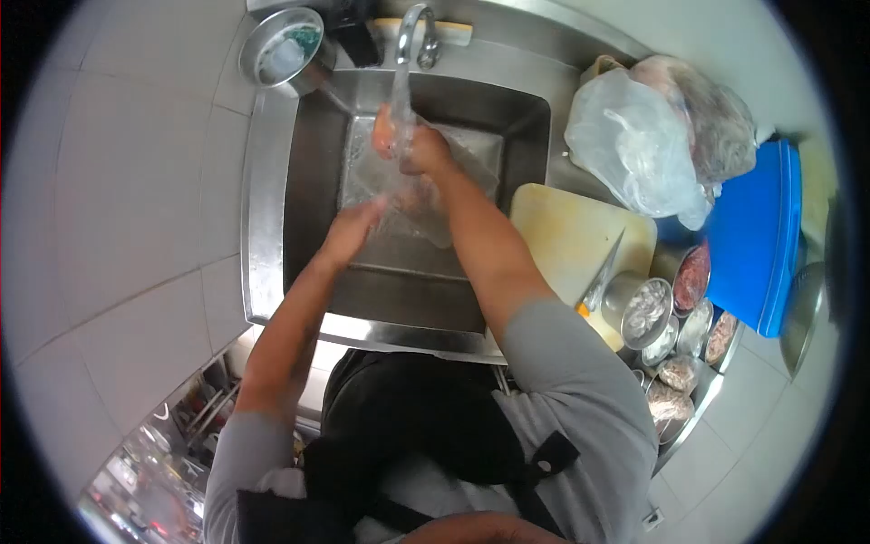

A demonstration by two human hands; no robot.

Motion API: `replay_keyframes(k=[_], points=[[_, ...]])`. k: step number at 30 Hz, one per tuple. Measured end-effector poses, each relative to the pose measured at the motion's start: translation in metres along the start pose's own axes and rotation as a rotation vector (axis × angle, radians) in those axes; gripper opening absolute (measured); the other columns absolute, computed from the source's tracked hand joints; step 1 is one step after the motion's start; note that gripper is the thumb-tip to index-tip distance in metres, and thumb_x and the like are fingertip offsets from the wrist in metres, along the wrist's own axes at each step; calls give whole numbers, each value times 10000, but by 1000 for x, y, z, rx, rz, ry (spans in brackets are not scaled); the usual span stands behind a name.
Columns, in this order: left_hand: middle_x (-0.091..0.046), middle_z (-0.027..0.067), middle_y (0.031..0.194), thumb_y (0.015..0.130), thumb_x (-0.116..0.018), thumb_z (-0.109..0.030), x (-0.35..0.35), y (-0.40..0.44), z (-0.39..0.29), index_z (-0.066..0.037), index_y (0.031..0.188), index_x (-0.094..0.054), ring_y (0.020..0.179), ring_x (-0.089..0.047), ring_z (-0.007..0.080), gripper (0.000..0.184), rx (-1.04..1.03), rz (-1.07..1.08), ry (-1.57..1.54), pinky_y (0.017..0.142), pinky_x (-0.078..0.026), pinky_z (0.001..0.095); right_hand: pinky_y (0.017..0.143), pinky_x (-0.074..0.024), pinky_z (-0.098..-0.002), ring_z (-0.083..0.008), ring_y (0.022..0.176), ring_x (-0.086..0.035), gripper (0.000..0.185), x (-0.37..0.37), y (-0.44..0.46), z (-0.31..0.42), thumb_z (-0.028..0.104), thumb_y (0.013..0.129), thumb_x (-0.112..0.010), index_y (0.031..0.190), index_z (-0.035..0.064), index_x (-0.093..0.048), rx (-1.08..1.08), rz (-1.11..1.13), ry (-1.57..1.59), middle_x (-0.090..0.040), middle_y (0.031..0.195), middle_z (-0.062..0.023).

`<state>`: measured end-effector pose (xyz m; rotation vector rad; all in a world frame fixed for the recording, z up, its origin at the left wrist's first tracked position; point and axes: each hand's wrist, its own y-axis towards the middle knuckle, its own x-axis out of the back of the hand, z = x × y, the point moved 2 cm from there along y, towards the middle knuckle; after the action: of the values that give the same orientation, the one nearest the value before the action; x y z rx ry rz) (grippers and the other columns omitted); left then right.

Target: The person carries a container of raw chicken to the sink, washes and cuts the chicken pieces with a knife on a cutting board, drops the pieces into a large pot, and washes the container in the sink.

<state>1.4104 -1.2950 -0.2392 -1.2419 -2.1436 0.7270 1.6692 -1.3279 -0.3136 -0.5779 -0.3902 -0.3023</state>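
Note:
Water runs from the faucet [415, 27] into the metal sink [313, 172]. Under the stream my right hand [426, 150] is closed, with a smooth orange item [383, 133] at its fingertips; I cannot make out what kind it is. Lower and to the left, my left hand [356, 228] reaches into the basin, its fingers smeared by motion and splashing water. Beneath and between both hands lies something clear that looks like a wet plastic bag [437, 222]. Whether the left fingers touch it cannot be seen.
Right of the sink lie a cutting board [553, 231], a knife [603, 270] and several metal containers [637, 310] of food. Behind them are a white plastic bag [630, 136] and a blue board-like item [757, 240]. A metal pot [285, 53] stands at the back left corner.

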Motion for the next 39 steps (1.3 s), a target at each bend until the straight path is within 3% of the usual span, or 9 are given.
replay_keyframes(k=[4, 7, 10, 14, 19, 23, 31, 36, 39], points=[[-582, 236, 1507, 999, -582, -719, -27, 76, -71, 57, 1591, -423, 1393, -545, 361, 989, 74, -90, -562, 1205, -352, 542, 909, -588, -521, -419, 1102, -732, 409, -14, -40, 29, 181, 890, -755, 1289, 115, -703, 103, -348, -445, -760, 1142, -198], [-674, 228, 1357, 1077, -596, -392, -30, 127, -68, 43, 1467, -541, 1217, -664, 354, 587, -124, 29, -832, 1040, -528, 472, 995, -569, -511, -426, 1201, -698, 464, -38, -94, 50, 143, 969, -640, 1423, 53, -621, 263, -411, -313, -662, 1429, -216], [-732, 155, 1070, 1036, -634, -251, -15, 102, -85, 23, 1259, -658, 1006, -716, 316, 355, -48, 87, -920, 875, -574, 390, 995, -556, -537, -410, 1161, -700, 493, -20, -151, 53, 162, 962, -677, 1442, 63, -626, 577, -447, -118, -685, 1359, -208], [-683, 66, 857, 1064, -639, -368, 17, 122, -74, -28, 1119, -677, 788, -684, 216, 347, -102, 223, -475, 681, -581, 421, 1064, -514, -512, -420, 1251, -640, 626, 19, -259, 13, 32, 860, -716, 1470, -4, -583, 561, -807, -357, -638, 1429, -230], [-696, 67, 895, 1064, -657, -480, 11, 99, -90, -64, 1193, -686, 800, -705, 194, 437, -233, 273, -366, 604, -588, 398, 1071, -494, -538, -435, 1277, -586, 801, 41, -425, -43, 242, 936, -720, 1644, 78, -383, -481, -936, -803, -570, 1439, -228], [-733, 89, 1019, 1070, -655, -476, 11, 38, -111, -47, 1298, -673, 878, -743, 194, 487, -108, 312, -273, 682, -636, 397, 1034, -528, -533, -454, 1250, -597, 861, 23, -470, -80, 274, 936, -724, 1674, 92, -318, -885, -784, -597, -575, 1363, -237], [-755, 82, 984, 1099, -618, -392, -30, 26, -126, -6, 1246, -691, 749, -719, 171, 420, -317, 481, -441, 611, -586, 318, 901, -556, -610, -533, 1102, -683, 528, 21, -488, -131, 171, 1039, -588, 1535, 125, -412, -712, -990, -286, -649, 1230, -322], [-705, 43, 768, 1096, -611, -396, -140, -21, -200, -15, 982, -737, 571, -614, 138, 416, -487, 570, -60, 501, -472, 294, 869, -555, -576, -490, 1063, -720, 386, 16, -512, -97, 225, 1106, -541, 1458, 79, -474, -583, -1131, -51, -723, 1190, -302], [-705, 75, 765, 1076, -627, -446, -230, -36, -231, 4, 1027, -753, 645, -665, 162, 469, -454, 779, -95, 576, -529, 316, 822, -562, -540, -463, 929, -736, 363, 14, -527, -85, 252, 1123, -541, 1418, 44, -496, -231, -1401, -1, -743, 1104, -244]])
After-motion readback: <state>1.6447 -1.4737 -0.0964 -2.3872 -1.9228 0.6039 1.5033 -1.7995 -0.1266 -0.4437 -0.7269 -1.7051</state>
